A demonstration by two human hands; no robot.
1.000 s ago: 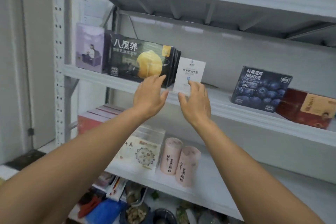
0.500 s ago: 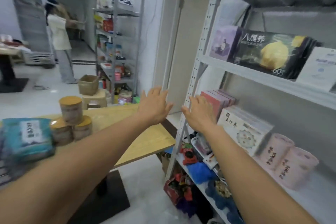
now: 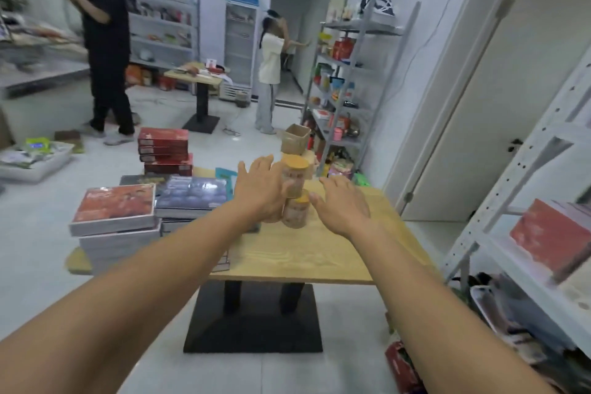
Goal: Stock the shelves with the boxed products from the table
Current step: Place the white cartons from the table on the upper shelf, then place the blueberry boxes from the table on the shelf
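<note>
We're at the pick step: both arms out over the table (image 3: 303, 253), nothing in hand. Left hand (image 3: 259, 190) is flat, fingers spread, empty. Right hand (image 3: 343, 206) is likewise open and empty. The stacked jars (image 3: 295, 195) stand between them, toward the far right corner. Left fingertips look just beside the top jar; we can't tell if they touch.

Stock to move:
- dark blue box (image 3: 192, 192), mid-table on a stack, just left of the left hand
- red-cover box (image 3: 113, 208), topping the stack at the left edge
- red boxes (image 3: 164, 150), piled at the far edge

Plenty left, so we judge the task well short of done.

Next move, our call: swing left to the dark blue box, grip both sides, lift clear. The jars aren't boxed and look tippy, so we keep wrists off them.

Room: the near right part of the table is bare. The shelf (image 3: 524, 272) stands right of the table with a red carton (image 3: 550, 241) on it. The floor gap between is open, but the shelf's upright (image 3: 508, 189) and the clutter (image 3: 499, 307) at its foot narrow the turn.
</note>
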